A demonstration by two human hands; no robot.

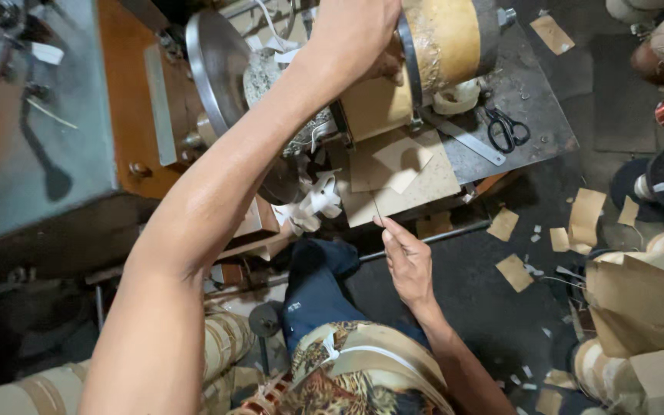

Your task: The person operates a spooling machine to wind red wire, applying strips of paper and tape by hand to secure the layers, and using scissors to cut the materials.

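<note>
Far across the bench, my left hand [355,34] is gripping the paper-wrapped yellow cylindrical coil [443,38], near me my right hand [407,261] is pinching a thin wire [376,209].

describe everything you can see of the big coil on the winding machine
The coil is a fat drum wrapped in yellowish-tan paper or tape, lying on its side between dark metal end plates, with a bolt at its right end. It sits above the grey metal bench. The left hand presses on its left side. Brown paper sheets hang below it; black scissors lie nearby.

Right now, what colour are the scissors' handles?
Black. The scissors lie on the grey metal table, clearest in the head view.
</note>
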